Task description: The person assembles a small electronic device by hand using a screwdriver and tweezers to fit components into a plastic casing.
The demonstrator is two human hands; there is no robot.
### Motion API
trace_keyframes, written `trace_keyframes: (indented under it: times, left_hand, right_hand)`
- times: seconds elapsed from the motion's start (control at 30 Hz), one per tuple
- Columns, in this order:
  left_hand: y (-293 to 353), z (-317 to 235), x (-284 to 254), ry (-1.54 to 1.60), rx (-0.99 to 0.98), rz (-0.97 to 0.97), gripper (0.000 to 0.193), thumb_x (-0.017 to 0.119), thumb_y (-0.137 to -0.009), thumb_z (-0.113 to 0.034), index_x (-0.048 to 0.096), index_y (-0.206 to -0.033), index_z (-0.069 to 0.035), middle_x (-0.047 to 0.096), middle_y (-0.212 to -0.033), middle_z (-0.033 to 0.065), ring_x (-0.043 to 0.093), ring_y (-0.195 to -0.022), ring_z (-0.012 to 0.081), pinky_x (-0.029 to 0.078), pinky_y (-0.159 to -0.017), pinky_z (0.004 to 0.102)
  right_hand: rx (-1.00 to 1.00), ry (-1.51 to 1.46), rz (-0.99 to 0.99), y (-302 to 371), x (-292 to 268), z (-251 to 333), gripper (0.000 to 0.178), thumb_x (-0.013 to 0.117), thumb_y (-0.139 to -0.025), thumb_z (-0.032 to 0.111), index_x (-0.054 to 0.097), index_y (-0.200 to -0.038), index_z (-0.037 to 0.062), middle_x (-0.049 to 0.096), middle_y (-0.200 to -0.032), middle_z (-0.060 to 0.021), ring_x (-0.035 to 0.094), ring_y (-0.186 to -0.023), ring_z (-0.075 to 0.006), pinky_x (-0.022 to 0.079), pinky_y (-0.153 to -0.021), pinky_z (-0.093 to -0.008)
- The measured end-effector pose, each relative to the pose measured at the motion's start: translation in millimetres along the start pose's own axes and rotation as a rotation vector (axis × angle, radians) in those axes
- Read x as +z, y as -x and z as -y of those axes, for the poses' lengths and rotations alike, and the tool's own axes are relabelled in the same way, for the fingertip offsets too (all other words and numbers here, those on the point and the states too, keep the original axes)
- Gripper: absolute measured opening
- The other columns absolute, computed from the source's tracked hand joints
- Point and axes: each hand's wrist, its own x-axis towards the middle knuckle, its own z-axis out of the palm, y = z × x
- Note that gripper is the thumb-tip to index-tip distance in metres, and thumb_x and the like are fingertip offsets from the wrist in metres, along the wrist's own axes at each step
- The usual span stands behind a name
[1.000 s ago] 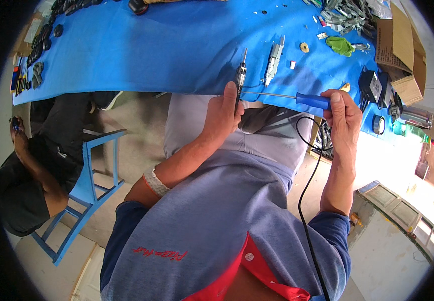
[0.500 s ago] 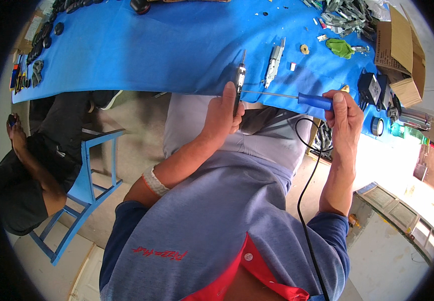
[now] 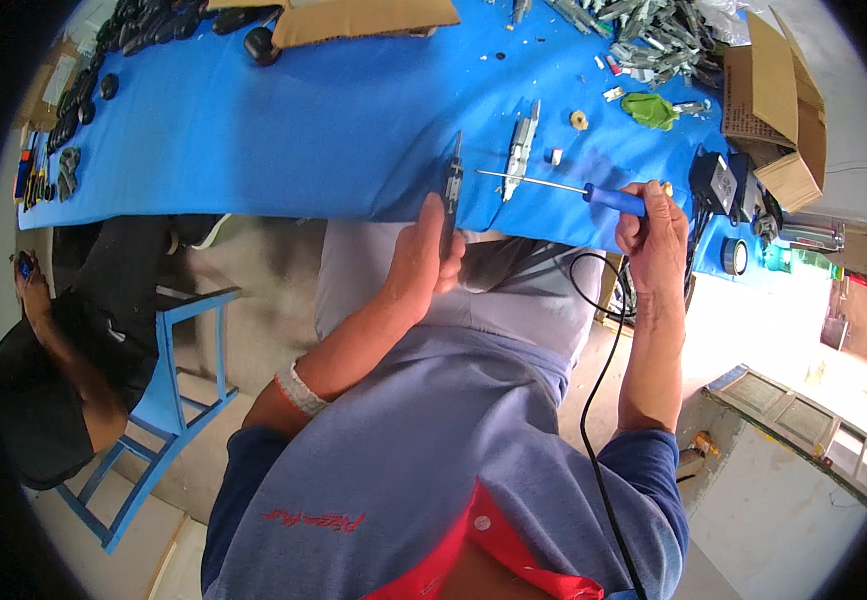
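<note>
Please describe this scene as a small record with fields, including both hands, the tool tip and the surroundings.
Left hand: the left hand grips a dark slim part, pointed end away from the person
Right hand: the right hand holds a blue-handled screwdriver by its handle
Tool tip: points left, apart from the dark part in this view
On blue cloth: a grey slim piece, a green crumpled item
Right side: open cardboard box
Left side: seated person, blue chair
</note>
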Motion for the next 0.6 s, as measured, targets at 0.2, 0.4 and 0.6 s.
trace_keyframes:
  times: [0.2, 0.4, 0.6]
  left_hand:
    - [2.7, -1.4, 1.1, -0.019, 0.009, 0.024, 0.058, 0.035, -0.092, -0.064, 0.046, -0.074, -0.009, 0.037, -0.055, -0.0009, 0.032, -0.043, 0.0077, 0.025, -0.039, 0.0234]
    - [4.2, -1.7, 3.2, -0.04, 0.052, 0.007, 0.06, 0.036, -0.09, -0.066, 0.046, -0.071, -0.01, 0.037, -0.052, -0.0012, 0.033, -0.042, 0.008, 0.024, -0.038, 0.0233]
    - [3.0, 0.6, 0.1, -0.045, 0.058, 0.014, 0.061, 0.037, -0.09, -0.066, 0.047, -0.071, -0.009, 0.037, -0.052, -0.0013, 0.033, -0.042, 0.008, 0.025, -0.038, 0.0231]
  right_hand:
    - [0.056, -0.152, 0.01, -4.9, -0.2, -1.2, 0.033, 0.048, -0.098, 0.03, 0.06, -0.091, 0.0006, 0.046, -0.058, -0.0001, 0.035, -0.046, -0.0069, 0.026, -0.041, -0.0214]
    - [0.093, -0.271, 0.051, -12.5, -7.4, -11.1, 0.032, 0.049, -0.097, 0.031, 0.059, -0.094, 0.0009, 0.047, -0.06, -0.0012, 0.036, -0.047, -0.0082, 0.029, -0.042, -0.0224]
    - [-0.164, 0.068, -0.274, -26.7, -6.7, -15.9, 0.031, 0.051, -0.097, 0.029, 0.058, -0.101, -0.0009, 0.056, -0.069, -0.0029, 0.045, -0.055, -0.0092, 0.037, -0.05, -0.0217]
